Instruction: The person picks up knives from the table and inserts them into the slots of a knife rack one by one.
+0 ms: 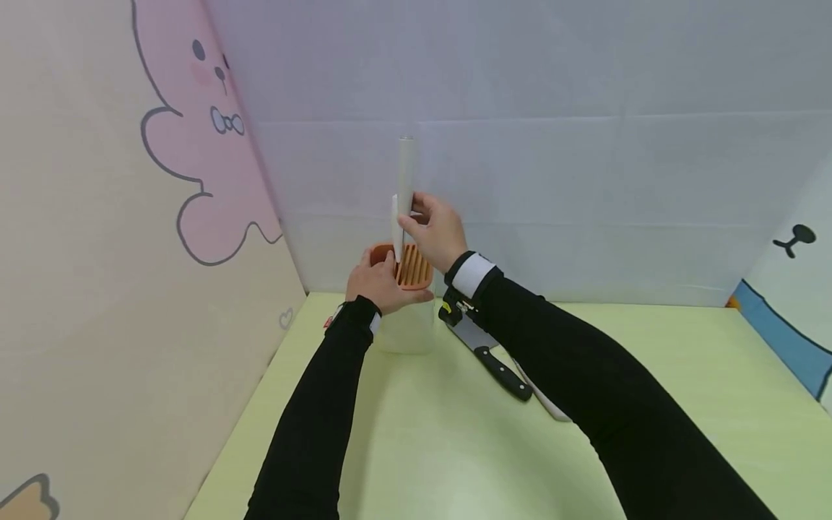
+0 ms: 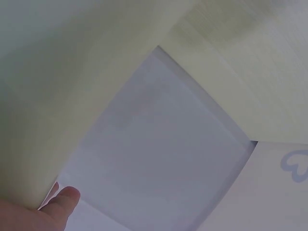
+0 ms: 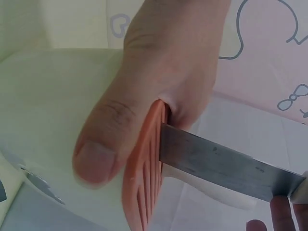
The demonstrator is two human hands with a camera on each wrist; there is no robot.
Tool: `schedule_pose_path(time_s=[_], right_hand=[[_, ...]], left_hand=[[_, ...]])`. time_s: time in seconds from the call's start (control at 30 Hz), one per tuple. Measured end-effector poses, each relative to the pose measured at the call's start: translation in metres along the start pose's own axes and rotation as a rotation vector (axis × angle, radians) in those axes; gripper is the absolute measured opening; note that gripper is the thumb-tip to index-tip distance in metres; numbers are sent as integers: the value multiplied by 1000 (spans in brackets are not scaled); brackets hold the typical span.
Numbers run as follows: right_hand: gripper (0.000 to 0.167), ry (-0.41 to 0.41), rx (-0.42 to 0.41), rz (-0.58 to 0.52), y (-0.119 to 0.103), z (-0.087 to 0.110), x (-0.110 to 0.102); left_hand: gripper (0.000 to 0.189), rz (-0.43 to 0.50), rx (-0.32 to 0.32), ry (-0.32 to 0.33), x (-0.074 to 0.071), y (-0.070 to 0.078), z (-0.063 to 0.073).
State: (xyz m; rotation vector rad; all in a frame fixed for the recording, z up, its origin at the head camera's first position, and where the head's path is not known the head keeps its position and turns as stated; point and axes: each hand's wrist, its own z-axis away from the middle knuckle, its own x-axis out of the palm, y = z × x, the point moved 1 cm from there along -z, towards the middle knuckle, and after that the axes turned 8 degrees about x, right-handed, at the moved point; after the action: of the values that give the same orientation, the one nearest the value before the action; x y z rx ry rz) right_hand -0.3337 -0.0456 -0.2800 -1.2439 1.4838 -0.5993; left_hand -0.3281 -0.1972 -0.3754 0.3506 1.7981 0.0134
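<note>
A pale knife holder (image 1: 406, 336) with an orange slotted top (image 1: 416, 267) stands near the back of the table. My left hand (image 1: 380, 284) grips it around the upper part, the thumb lying along its side in the right wrist view. My right hand (image 1: 437, 230) pinches an upright knife with a white handle (image 1: 406, 170) above the slots. In the right wrist view, the knife's metal blade (image 3: 221, 161) runs into the orange top, its lower end hidden inside. A second, shorter white handle (image 3: 211, 187) sticks out of the holder beside that blade.
Right of the holder, a wide-bladed knife with a black handle (image 1: 503, 373) lies on the pale green table (image 1: 442, 448). A long white object (image 1: 552, 410) lies beside it, partly under my right sleeve. Cloth walls (image 1: 552, 144) stand behind and at both sides.
</note>
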Motion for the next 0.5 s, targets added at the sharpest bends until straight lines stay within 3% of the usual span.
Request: schedule_pose_path(time_s=[0.5], right_hand=[[44,-37,78,35,27,2,21]], left_hand=[[119,5,-18,-22,-2,0,0]])
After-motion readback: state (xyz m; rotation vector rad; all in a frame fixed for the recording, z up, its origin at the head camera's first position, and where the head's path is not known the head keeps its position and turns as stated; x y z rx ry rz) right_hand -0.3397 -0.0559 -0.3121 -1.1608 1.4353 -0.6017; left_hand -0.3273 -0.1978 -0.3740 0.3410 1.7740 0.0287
